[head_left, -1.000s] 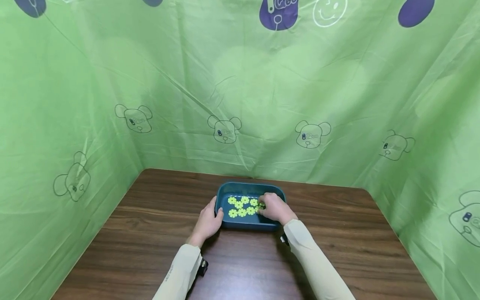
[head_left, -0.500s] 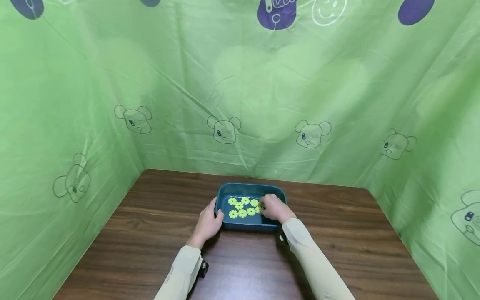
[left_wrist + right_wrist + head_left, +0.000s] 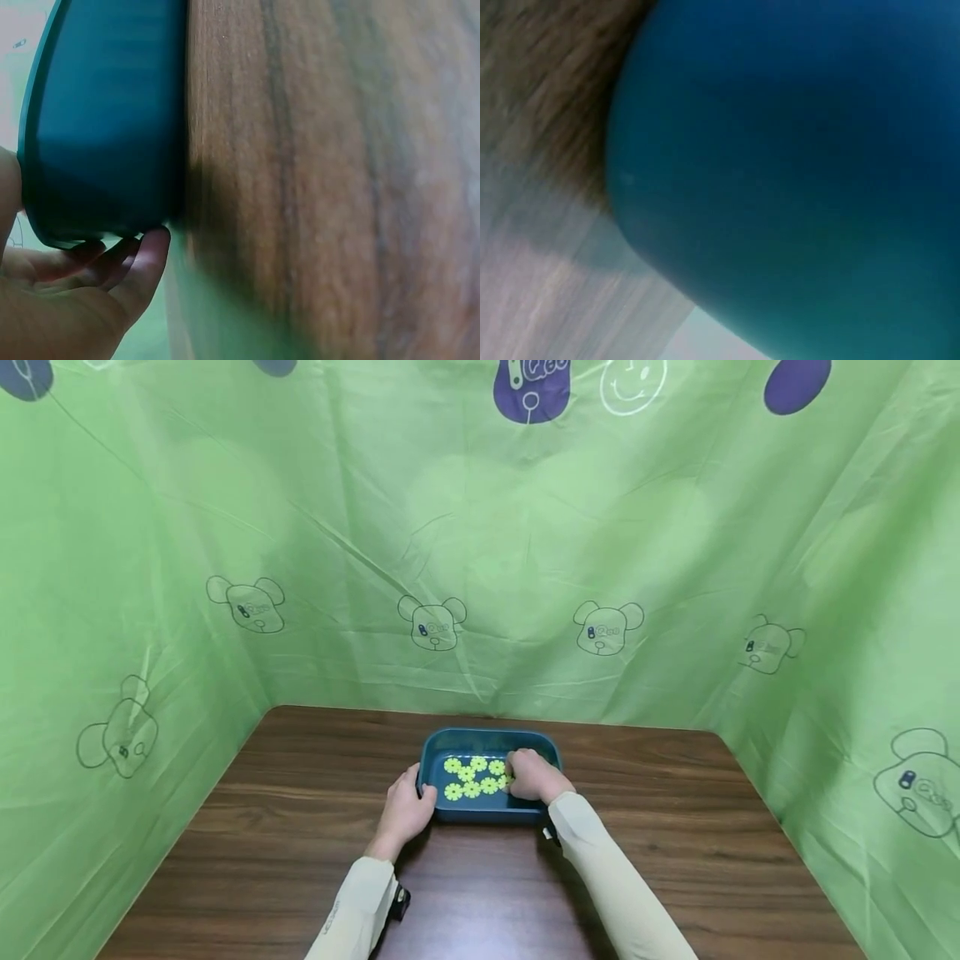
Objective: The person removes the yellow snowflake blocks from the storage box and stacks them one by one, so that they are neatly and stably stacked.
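A dark teal rectangular tray lies on the wooden table, with several yellow-green flower-shaped pieces spread flat on its floor. At its left end my left hand grips the wall, thumb at the rim and fingers against the outside; the left wrist view shows the fingertips close to the table. Inside the tray, my right hand reaches down with bent fingers at the rightmost flower pieces, partly covering them. I cannot tell whether it pinches one. Only the tray's outer wall fills the right wrist view.
Brown wood-grain table surrounds the tray on all sides. Green cloth printed with bear faces hangs behind the table and along both sides. A dark wrist device sits at the left sleeve.
The head view has shifted slightly, so everything appears a little further left. A flower piece seen at my right fingertips a second ago is hidden now. My left hand keeps its grip on the tray.
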`<state>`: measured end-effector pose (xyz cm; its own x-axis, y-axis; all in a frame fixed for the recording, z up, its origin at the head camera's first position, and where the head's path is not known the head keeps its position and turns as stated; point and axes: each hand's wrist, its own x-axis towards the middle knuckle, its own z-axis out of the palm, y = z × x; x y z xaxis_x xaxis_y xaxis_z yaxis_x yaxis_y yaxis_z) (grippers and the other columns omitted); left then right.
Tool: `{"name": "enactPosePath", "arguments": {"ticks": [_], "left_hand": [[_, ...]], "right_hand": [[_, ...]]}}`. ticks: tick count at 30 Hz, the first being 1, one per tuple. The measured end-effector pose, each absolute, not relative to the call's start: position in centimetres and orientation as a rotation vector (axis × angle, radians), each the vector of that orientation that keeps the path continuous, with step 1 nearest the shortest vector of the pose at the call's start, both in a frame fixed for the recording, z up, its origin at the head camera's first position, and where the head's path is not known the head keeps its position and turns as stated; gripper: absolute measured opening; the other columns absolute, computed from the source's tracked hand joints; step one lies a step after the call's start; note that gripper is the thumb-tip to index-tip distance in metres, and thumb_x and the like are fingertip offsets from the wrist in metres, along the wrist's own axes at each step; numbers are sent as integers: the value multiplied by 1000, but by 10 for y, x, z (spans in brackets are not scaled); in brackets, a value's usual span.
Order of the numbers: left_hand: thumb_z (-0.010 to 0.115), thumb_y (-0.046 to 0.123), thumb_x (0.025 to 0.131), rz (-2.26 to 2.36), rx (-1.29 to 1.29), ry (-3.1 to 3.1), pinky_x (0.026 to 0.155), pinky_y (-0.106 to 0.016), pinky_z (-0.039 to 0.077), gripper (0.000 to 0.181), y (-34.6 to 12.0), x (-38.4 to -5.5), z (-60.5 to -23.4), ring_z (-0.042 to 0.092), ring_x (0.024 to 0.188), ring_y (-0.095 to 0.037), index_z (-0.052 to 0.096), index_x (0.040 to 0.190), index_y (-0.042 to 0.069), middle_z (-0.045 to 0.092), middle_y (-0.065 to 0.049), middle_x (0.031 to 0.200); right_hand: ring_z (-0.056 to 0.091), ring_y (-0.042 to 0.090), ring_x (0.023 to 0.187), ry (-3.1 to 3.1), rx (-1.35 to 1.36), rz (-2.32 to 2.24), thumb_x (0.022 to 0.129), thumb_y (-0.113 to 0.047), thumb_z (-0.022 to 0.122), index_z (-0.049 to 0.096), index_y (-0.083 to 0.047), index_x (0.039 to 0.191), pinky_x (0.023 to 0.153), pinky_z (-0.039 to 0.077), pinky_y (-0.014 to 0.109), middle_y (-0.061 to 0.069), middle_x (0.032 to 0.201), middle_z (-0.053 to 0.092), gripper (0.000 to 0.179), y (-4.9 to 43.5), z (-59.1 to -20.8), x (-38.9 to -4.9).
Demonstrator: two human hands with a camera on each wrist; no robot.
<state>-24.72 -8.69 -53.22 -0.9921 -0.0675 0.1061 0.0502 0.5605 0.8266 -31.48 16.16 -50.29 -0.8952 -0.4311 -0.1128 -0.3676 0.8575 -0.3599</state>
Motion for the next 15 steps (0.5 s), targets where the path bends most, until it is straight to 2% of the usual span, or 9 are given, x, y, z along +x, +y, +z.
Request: {"name": "enactPosePath", "arguments": {"ticks": [5,15], "left_hand": [[53,13,97,-1421,32,-2667,101,-55,47,51,-85,-244,-533,58,121,-39,49,143,-8,59,-26,133],[54,12,95,-1401,21,-2650,99,-55,48,50,-85,-246,-531,59,119,-40,50,140,-10,60,-27,129]], "right_hand": [[54,17,72,2869,-593,-509,85,-17,81,63,-5,93,66,51,36,1,80,57,23,160,-506,-309],[55,14,68,2920,-613,-532,84,-19,84,61,-10,93,63,51,35,-1,79,58,26,156,-507,-304]]}}
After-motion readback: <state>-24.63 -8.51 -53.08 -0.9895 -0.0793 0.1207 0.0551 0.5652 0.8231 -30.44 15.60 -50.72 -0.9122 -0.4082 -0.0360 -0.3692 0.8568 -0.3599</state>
